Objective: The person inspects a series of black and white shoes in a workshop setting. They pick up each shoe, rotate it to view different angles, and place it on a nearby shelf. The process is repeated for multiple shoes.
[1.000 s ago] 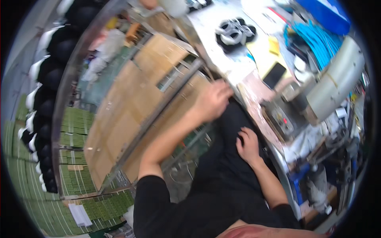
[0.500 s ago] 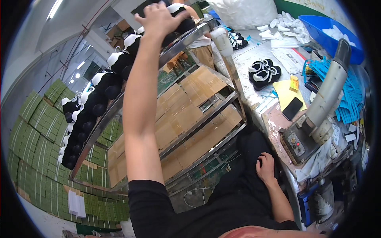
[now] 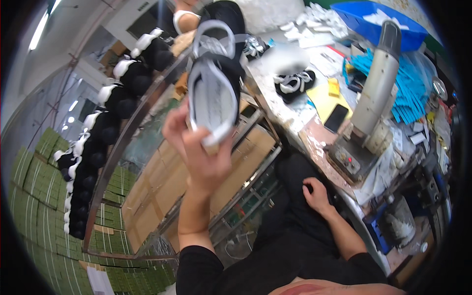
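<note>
My left hand (image 3: 199, 155) is raised in front of me, its fingers closed on the heel end of a black shoe (image 3: 239, 93) with a white collar and a pale grey insole. The shoe's opening faces me, and its toe points up and away; a white loop crosses its upper. My right hand (image 3: 317, 195) rests on my thigh with loosely bent fingers and nothing in it. Black-and-white shoes (image 3: 295, 84) stand on the workbench to the right, partly covered by a white blur. Several more shoes (image 3: 96, 132) line the slanting rack at left.
A metal rack frame (image 3: 129, 120) runs along my left, with cardboard sheets (image 3: 162, 184) below. The workbench holds a grey machine arm (image 3: 376, 83), a phone (image 3: 336, 118), blue strips (image 3: 405, 91) and a blue tub (image 3: 344, 11). Another person's arm (image 3: 189, 22) shows at the top.
My left hand has come back from the top of the rack toward me, now carrying a shoe. My right hand stays on my thigh. The view has shifted.
</note>
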Demonstrator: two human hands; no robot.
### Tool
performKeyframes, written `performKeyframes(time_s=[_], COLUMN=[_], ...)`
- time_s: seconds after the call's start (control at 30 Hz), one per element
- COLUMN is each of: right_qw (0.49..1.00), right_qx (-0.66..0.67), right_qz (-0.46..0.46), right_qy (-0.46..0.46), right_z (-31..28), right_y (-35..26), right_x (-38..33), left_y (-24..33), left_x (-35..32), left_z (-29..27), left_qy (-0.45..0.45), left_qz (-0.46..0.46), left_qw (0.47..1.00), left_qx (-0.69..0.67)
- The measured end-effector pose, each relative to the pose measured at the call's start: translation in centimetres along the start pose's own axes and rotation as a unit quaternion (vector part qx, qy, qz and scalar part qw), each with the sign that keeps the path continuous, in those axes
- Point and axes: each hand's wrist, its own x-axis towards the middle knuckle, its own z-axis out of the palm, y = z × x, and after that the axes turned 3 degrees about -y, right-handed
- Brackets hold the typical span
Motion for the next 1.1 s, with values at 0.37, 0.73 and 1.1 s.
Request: performKeyframes(time_s=[0.37, 0.73, 1.1], right_qw=[0.965, 0.909, 0.968], right_qx=[0.185, 0.262, -0.096], right_qz=[0.128, 0.323, 0.227], right_qy=[0.133, -0.006, 0.037], right_z=[-7.6, -4.9, -5.6], right_y=[-5.2, 0.3, -1.6], right_x=[0.9, -1.6, -3.2], left_y=[12.8, 7.8, 5.0], left_x=[-28.5, -27.5, -22.2], left_z=[5.9, 11.4, 18.4], left_qy=[-0.177, -0.355, -0.577], left_qz=[-0.221, -0.365, -0.259], left_qw=[0.920, 0.811, 0.651], left_qx=[-0.271, -0.289, -0.421])
